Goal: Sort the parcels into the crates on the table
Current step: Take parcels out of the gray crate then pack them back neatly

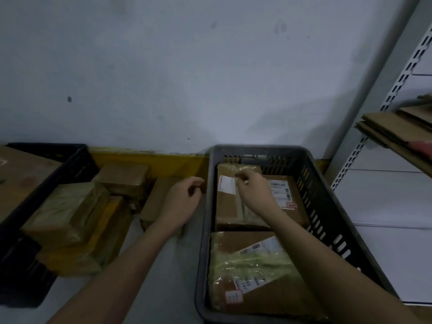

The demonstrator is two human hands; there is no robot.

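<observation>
The grey crate stands on the counter against the pale wall, and everything else is placed from it. Inside it lie three cardboard parcels: a taped parcel at the far left, a labelled parcel just beside it on the far right, and a large plastic-wrapped parcel filling the near half.

The right hand hovers over the far parcels in the crate, fingers loosely curled with thumb and forefinger close together — whether they pinch the clear wrap or hold nothing, I cannot tell. The left hand hangs just outside the crate's left wall, fingers relaxed and loosely curled, gripping nothing; under it lies a flat brown parcel on the counter.

Further left of the crate sits a cluster of unsorted parcels: a small box near the wall, a wrapped box stacked on a yellowish parcel. Beyond them, at the left edge, is a black crate holding a big brown parcel (only partly in view).

Right of the grey crate, a white slotted shelf upright rises, with flattened cardboard lying on a shelf.
</observation>
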